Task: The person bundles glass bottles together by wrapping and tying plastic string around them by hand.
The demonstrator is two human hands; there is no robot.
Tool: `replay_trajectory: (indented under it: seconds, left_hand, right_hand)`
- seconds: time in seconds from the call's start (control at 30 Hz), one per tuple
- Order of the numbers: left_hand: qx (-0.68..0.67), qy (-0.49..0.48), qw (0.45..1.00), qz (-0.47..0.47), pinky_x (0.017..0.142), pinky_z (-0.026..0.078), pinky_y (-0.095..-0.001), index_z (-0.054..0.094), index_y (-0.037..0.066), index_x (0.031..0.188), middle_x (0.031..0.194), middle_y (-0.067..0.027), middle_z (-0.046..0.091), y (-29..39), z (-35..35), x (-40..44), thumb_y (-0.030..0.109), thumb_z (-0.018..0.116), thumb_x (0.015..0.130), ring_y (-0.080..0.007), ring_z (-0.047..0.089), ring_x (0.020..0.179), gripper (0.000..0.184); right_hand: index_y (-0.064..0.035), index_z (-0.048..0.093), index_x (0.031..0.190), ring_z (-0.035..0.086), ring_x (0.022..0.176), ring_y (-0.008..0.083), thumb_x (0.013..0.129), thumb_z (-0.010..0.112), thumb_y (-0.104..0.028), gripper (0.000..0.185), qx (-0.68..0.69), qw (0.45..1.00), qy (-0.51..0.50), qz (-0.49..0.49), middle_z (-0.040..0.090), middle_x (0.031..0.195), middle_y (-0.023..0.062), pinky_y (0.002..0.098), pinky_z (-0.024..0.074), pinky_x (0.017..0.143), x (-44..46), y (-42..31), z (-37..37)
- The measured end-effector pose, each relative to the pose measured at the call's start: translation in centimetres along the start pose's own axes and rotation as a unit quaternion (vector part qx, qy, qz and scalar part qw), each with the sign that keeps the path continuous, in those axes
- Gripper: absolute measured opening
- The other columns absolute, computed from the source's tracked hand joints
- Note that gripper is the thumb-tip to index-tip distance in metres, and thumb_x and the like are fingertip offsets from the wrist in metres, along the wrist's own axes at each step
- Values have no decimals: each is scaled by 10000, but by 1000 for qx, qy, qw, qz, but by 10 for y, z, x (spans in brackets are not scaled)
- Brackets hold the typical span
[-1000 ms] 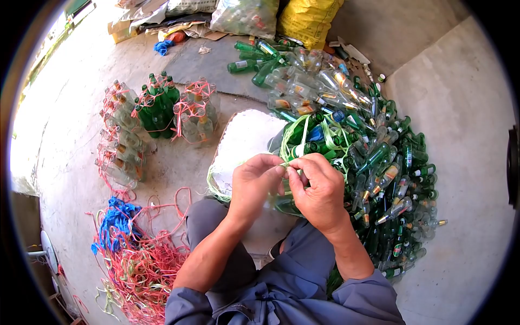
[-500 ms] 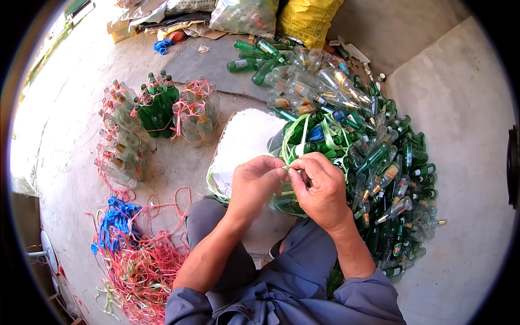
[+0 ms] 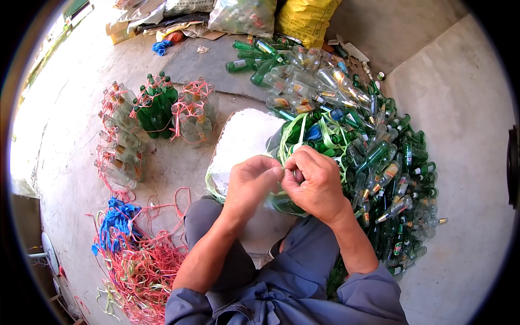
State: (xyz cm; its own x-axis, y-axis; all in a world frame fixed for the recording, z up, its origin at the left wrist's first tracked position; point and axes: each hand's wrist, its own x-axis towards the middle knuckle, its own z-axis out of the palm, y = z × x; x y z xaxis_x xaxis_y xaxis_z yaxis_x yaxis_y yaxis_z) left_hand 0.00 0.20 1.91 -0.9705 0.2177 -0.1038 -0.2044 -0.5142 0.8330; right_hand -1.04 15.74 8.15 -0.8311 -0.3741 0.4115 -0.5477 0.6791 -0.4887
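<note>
Clear glass bottles point(image 3: 120, 157), a row standing at far left on the concrete floor point(image 3: 176, 162), their necks bound with pink twine; unchanged from the earlier frames.

Blue strips point(image 3: 116, 219), bunched, lying at the upper edge of the next lot.

Pink tangle point(image 3: 143, 273), loose twine with pale green strands mixed in, on the floor beside the person's left arm; as before.

Green bottles point(image 3: 157, 111), one upright bundle, pink-tied.

Second clear bundle point(image 3: 200, 127), upright, pink-tied, just right of the green one; neither moved.

White sheet point(image 3: 244, 135), flat, ahead of the knees, green strands along its near left edge.

Left hand point(image 3: 248, 187), raised over the sheet's near right side, thumb and forefinger pinched; nearly the same pose as half a second ago.

Green twine point(image 3: 283, 168), a short length at the meeting fingertips, both hands together and clamped on it; the exact grip is partly hidden.

Right hand point(image 3: 315, 181), changed: turned over since the earlier frame, knuckles higher, fingers curled more tightly against the left fingertips.

Twine-wrapped bottles point(image 3: 327, 143), green, lying just beyond the hands, pale green loops around them; same position.

Bottle heap point(image 3: 392, 189), green and clear glass, mostly on its side, filling the right, undisturbed.
</note>
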Motion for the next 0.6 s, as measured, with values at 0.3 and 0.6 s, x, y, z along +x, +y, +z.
replay_trajectory:
  seconds: [0.3, 0.6]
  left_hand:
    - [-3, 8, 1000, -18, 608, 424, -211, 665, -2, 897, 777, -22, 664, -9, 0, 3, 158, 722, 888, -85, 578, 667, 170]
    - [-40, 36, 998, -24, 617, 400, -220, 653, -1, 897, 771, -2, 625, -10, 0, 1, 131, 693, 891, -71, 522, 664, 139]
  right_hand:
    - [-56, 528, 750, 587, 629, 326, 682, 681, -6, 175, -38, 998, -3, -40, 531, 701, 105, 435, 468, 559, -1, 7, 1]
    - [-58, 507, 753, 565, 561, 284, 623, 696, 50, 253, -91, 988, 34, -116, 516, 677, 75, 374, 450, 492, -2, 11, 11]
